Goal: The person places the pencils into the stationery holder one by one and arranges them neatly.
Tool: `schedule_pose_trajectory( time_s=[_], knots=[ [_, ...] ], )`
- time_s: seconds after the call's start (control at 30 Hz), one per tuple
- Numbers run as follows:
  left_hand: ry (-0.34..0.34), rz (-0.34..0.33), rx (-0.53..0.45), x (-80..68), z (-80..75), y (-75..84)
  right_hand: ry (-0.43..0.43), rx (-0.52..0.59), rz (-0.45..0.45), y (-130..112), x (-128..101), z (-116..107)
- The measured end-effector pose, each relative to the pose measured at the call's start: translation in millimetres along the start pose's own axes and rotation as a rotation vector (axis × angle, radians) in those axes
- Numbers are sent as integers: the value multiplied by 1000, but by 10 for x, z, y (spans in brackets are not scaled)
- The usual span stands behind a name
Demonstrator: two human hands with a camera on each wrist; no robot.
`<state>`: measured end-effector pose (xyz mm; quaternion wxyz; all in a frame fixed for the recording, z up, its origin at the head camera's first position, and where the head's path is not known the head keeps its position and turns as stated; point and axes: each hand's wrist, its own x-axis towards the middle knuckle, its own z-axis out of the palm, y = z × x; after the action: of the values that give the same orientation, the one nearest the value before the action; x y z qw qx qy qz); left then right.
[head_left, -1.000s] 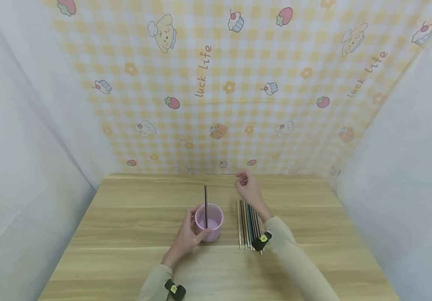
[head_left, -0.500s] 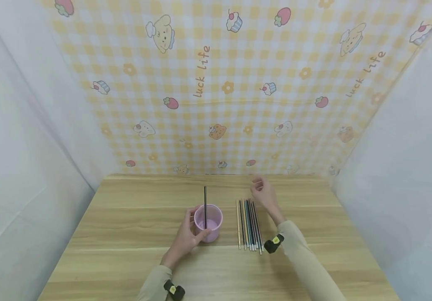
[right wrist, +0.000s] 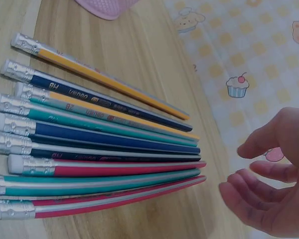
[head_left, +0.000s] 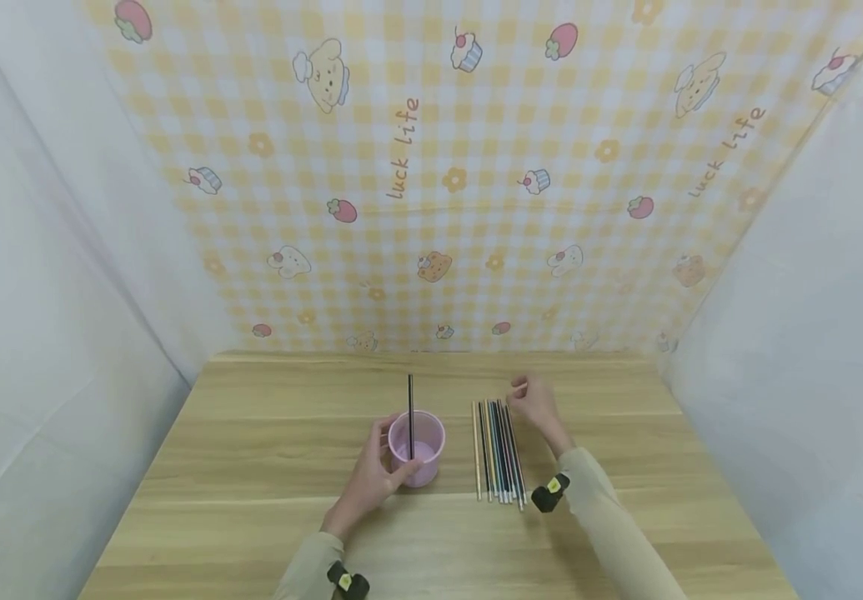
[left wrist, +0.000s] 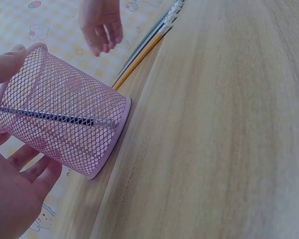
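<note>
We are looking down on a wooden table [head_left: 251,500] backed by a yellow checked cloth [head_left: 431,167] printed with cupcakes and strawberries.

Left hand [head_left: 368,483]: we are seeing it grasping a pink mesh pencil cup [head_left: 417,446], thumb on the cup's left side and fingers curling round its near wall. The cup is standing upright near the middle of the table, a little toward the front edge. In the left wrist view the mesh wall [left wrist: 60,114] is filling the frame, with the palm and fingers [left wrist: 15,184] wrapping it.

One black pencil [head_left: 411,414] is standing in the cup, rising straight above the rim; we are also making it out through the mesh [left wrist: 50,116].

Right hand [head_left: 538,403]: it is hovering over the far ends of a row of pencils [head_left: 499,450], fingers relaxed and loosely bent, grasping nothing. We cannot tell from the head view whether a fingertip is touching the row; in the right wrist view the fingers [right wrist: 254,196] are sitting just off the pencil tips, apart from them.

The row is lying flat just right of the cup, pencils side by side and touching, running from front to back of the table. In the right wrist view [right wrist: 99,144] we are counting yellow, navy, teal, black and red bodies, each with a metal ferrule and white eraser at the near end.
</note>
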<state>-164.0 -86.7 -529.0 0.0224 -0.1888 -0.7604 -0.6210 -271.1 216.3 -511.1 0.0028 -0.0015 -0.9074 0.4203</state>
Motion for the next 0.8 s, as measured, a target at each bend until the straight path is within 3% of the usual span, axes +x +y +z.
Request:
schedule_pose_trajectory(
  time_s=[0.17, 0.8],
  knots=[
    [3, -3, -10, -8, 6, -7, -71, -75, 81, 78, -27, 41],
    [1, -8, -1, 4, 16, -24, -93, -159, 114, 252, -42, 184]
  ],
)
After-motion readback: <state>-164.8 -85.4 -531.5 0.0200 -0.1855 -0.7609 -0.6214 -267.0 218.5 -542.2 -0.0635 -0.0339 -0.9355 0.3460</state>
